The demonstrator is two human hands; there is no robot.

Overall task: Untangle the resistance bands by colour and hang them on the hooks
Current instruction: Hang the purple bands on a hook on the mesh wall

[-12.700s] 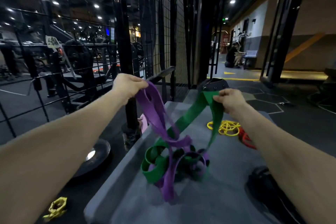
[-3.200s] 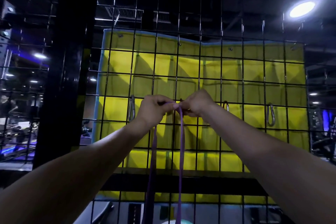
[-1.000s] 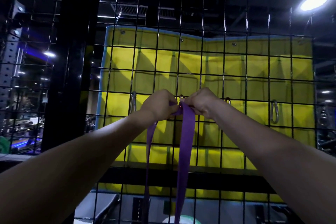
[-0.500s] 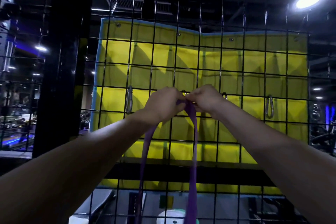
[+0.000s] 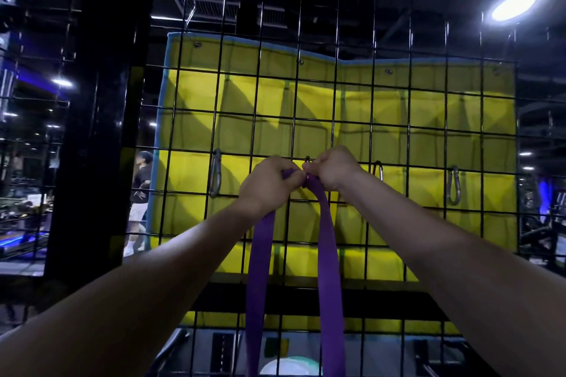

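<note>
A purple band hangs in two flat strands against a black wire grid, its top bunched between two hands raised at a clip on the grid's middle row. The left hand has its grip closed around the left part of the band's top; the right hand pinches the band just beside the clip, knuckles toward the camera. Whether the band has passed into the clip cannot be told, since the fingers cover its gate.

The step in hand looks to be threading the loop onto this clip. It would go best with the band's top gathered narrow, one hand pressing the gate open while the other feeds the whole width through, then letting the gate spring shut before either hand lets go, so no edge is left outside.

Three more clips hang on the same row: one at left, one just right of the hands, one farther right, all bare. Behind the grid is a yellow mat. The wire squares are tight and the hands crowd the clip, leaving little room to work. A person stands far off at left beyond a black post; a lamp glares at upper right.
</note>
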